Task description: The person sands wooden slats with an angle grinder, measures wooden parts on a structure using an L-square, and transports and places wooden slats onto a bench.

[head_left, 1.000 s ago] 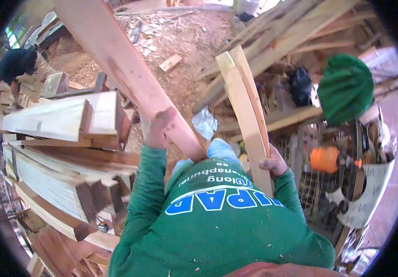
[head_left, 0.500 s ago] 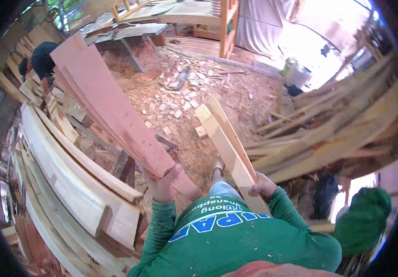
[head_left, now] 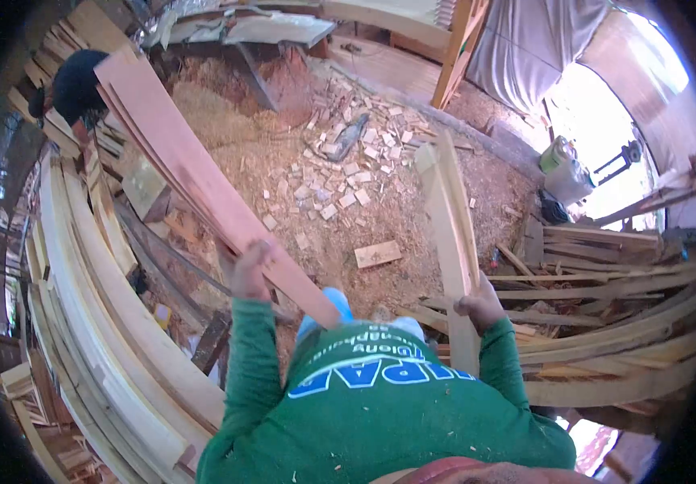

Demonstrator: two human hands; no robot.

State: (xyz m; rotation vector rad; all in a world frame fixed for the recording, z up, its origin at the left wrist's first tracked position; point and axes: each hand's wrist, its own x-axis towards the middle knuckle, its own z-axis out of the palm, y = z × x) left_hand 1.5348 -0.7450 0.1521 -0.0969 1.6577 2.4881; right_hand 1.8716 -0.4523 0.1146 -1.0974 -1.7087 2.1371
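Wrapped round a stack of long reddish boards (head_left: 195, 173), my left hand (head_left: 250, 270) grips them near their lower end. The boards slant from the upper left down to my waist. On the right, my right hand (head_left: 479, 305) is closed on pale boards (head_left: 447, 226), which point away from me over the sawdust floor. Their near end rests close to the front of my green shirt. The two bundles are apart from each other.
Long pale planks (head_left: 94, 266) are stacked at the left. Scrap lumber (head_left: 606, 323) lies at the right. Wood offcuts (head_left: 356, 173) and a loose block (head_left: 378, 254) lie on the floor. A person in a dark cap (head_left: 78, 85) is at the upper left.
The view has turned and shifted. My left hand now sits higher up the reddish boards, whose near end lies against my waist. The pale boards point more straight ahead.
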